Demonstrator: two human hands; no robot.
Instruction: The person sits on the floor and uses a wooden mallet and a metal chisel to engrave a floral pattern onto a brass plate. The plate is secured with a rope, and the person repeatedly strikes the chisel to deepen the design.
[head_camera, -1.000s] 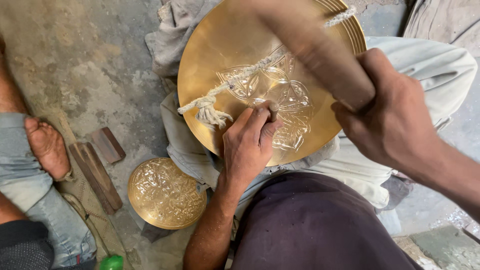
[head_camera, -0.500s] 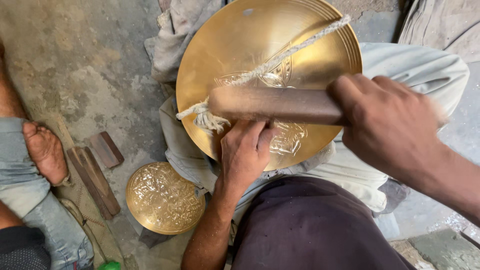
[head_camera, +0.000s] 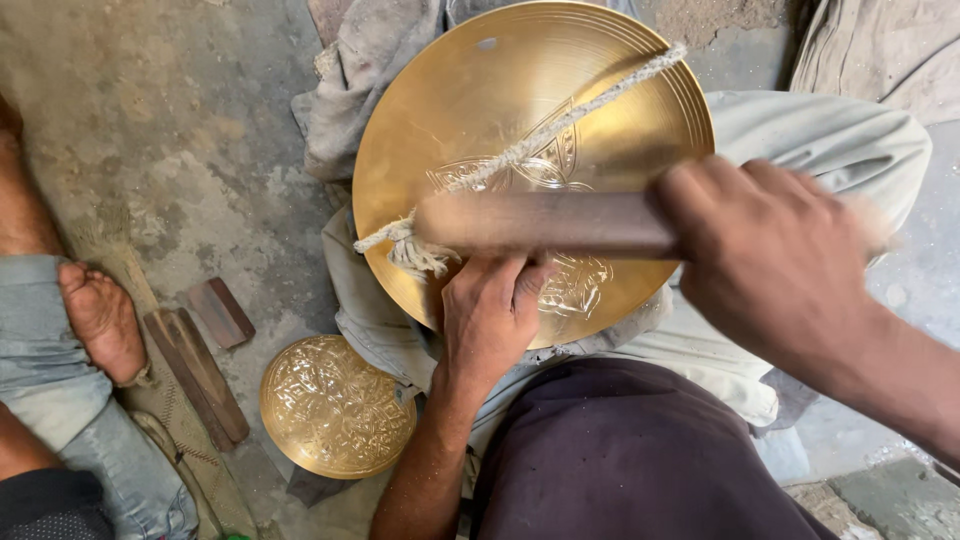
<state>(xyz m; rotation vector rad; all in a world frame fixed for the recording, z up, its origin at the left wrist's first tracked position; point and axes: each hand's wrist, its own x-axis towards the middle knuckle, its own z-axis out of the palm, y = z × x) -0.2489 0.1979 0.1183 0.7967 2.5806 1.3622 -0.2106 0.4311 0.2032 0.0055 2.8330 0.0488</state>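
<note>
Right hand (head_camera: 775, 265) clamped on wooden mallet (head_camera: 545, 222), left hand (head_camera: 490, 310) pinched against brass plate (head_camera: 530, 150); rope (head_camera: 520, 155) across; embossed dish (head_camera: 337, 405), wooden blocks (head_camera: 195, 370) on concrete floor (head_camera: 150, 120).

A large round brass plate (head_camera: 530, 120), partly engraved, rests tilted on the lap; a blurred wooden mallet (head_camera: 545, 222) crosses it horizontally.

Bare forearms, dark maroon shirt, pale grey trousers

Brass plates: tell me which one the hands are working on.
The large brass plate on the lap, with rope across it; the left hand presses it. The small embossed plate lies untouched on the floor.
</note>
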